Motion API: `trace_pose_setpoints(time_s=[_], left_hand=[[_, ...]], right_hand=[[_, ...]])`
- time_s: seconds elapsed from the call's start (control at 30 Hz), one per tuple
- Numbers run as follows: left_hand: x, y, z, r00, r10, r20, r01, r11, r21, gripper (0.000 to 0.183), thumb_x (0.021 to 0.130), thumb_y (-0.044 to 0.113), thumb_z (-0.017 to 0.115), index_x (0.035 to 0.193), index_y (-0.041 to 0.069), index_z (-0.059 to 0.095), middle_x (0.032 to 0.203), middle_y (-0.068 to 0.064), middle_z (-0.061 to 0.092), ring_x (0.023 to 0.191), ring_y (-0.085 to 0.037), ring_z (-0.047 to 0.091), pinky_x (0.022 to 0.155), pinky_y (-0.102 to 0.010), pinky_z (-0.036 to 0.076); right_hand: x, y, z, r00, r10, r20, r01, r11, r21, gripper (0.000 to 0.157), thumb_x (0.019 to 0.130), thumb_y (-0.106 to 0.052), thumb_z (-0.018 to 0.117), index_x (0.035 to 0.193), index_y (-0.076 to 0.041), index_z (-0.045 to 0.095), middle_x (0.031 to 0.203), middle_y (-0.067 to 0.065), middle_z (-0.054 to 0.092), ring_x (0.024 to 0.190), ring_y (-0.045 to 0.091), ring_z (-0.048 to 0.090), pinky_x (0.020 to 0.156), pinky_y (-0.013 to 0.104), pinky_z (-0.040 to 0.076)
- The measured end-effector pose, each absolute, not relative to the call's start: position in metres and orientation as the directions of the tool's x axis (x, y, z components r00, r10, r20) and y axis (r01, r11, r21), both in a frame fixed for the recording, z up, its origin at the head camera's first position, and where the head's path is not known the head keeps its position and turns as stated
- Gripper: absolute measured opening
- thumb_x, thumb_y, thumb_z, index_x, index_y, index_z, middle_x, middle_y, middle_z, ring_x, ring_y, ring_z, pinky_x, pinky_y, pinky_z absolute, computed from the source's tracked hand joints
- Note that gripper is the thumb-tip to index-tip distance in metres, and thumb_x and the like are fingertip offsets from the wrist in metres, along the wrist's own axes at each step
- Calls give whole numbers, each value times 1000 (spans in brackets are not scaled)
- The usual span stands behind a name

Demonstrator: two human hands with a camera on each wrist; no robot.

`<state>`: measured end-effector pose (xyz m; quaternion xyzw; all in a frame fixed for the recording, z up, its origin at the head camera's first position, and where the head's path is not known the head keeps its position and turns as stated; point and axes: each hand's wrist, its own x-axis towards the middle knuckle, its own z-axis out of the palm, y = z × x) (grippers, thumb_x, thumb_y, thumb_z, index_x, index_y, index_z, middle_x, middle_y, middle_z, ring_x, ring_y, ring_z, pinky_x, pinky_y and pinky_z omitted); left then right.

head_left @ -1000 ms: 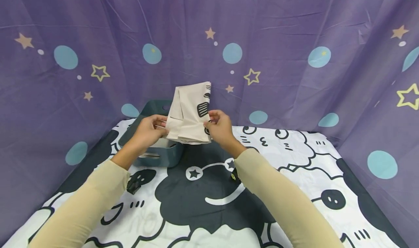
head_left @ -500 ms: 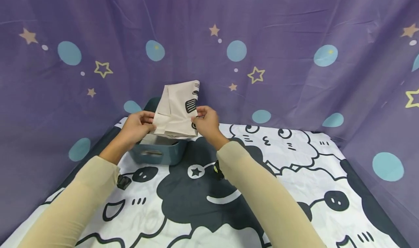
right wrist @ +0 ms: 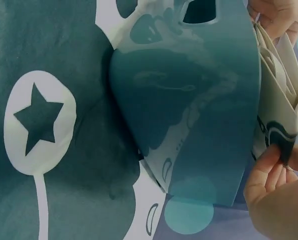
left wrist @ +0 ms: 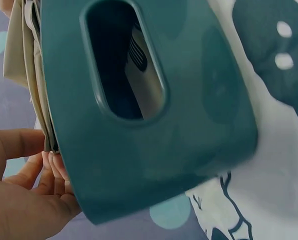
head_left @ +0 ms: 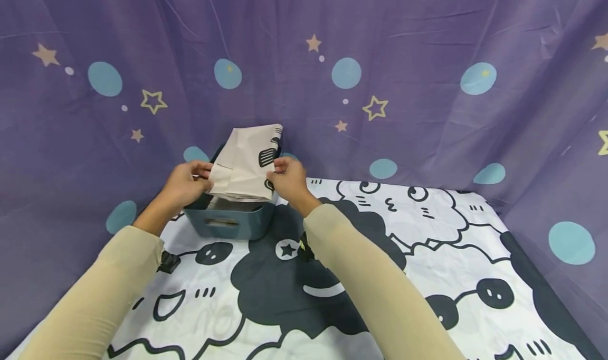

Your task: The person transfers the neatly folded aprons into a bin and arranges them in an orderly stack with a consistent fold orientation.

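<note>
A folded cream canvas tote bag (head_left: 244, 162) with black prints lies over the mouth of a blue-green plastic bin (head_left: 244, 226). At its left edge my left hand (head_left: 187, 182) pinches the fabric between thumb and fingers; in the left wrist view that hand (left wrist: 26, 205) is beside the bin's rim. My right hand (head_left: 292, 181) grips the opposite edge, thumb on top. The right wrist view shows the right hand (right wrist: 284, 197) pinching the layered fabric, where a strap-like band shows between the folds. Something pale with dark stripes (left wrist: 148, 85) is visible through the bin's handle hole.
The bin stands on a bedspread-like cloth (head_left: 280, 296) with black and white cartoon sheep. Behind it hangs a purple curtain (head_left: 294, 11) with stars and blue spots, close to the bin's far side.
Both hands have carried the folded tote bag left and slightly down, from in front of the bin to over its opening. The bag has tilted flatter.
</note>
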<state>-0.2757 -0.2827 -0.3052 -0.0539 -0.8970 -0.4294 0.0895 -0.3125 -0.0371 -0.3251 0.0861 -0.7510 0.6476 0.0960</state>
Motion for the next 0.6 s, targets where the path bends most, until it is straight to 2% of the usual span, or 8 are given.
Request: trace_pose_setpoints(time_s=[0.23,0.4,0.5,0.6], left_hand=[[-276,-294,-305,-981,18,193,157,659,736,45,93,-4,62,137,-8,55,116,-24,57,95,-29,57,66,-20,51],[-275,-294,-303,-981,20,190,153,682,716,45,94,-3,61,138,-8,54,116,-23,57,97,-31,57,67,-22,52],[-274,-295,-301,-981,42,190,158,744,649,46,95,2,61,139,-7,54,119,-24,58,102,-35,58,74,-32,53],[-273,-299,-301,-980,78,183,169,814,556,50,97,12,65,141,-7,52,126,-29,58,111,-44,59,85,-49,53]], right_hand=[[-309,-43,-327,-981,-59,187,-193,140,-971,29,91,2,72,119,5,66,96,8,61,83,14,58,68,22,51],[-308,-43,-326,-985,-49,166,-172,166,-971,29,92,-1,72,121,3,67,99,8,63,87,15,59,70,22,49],[-309,-39,-322,-985,-42,165,-170,217,-961,32,94,-5,72,125,3,66,103,9,65,93,19,63,75,25,52],[-311,-33,-320,-986,-33,164,-166,292,-942,37,94,-8,71,129,2,65,108,11,67,99,23,65,80,30,54]])
